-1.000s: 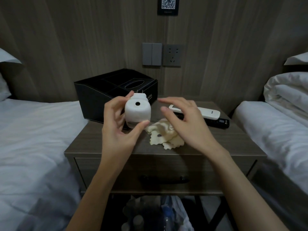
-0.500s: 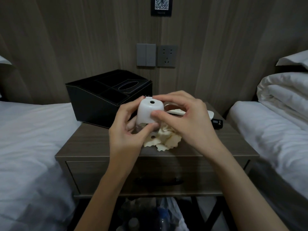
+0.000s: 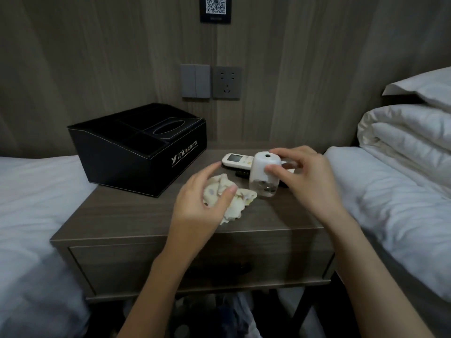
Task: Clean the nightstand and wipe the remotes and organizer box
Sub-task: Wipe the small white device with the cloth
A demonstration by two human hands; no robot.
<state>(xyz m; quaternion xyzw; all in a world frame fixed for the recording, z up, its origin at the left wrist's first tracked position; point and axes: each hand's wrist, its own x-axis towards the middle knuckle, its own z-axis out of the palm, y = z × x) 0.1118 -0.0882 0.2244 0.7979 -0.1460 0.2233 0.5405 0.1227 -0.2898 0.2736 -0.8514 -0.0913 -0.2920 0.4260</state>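
The right hand (image 3: 308,181) pinches a small white plug-in device with a clear base (image 3: 264,175) upright on the brown wooden table (image 3: 136,213), hiding most of the white remote (image 3: 235,160). A dark remote behind is barely visible. The left hand (image 3: 202,198), fingers loosely spread, rests on the crumpled cream cloth (image 3: 234,203). The black leather organizer box (image 3: 136,152) sits left.

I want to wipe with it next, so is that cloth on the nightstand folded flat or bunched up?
Bunched up: the cloth lies crumpled under the left hand.
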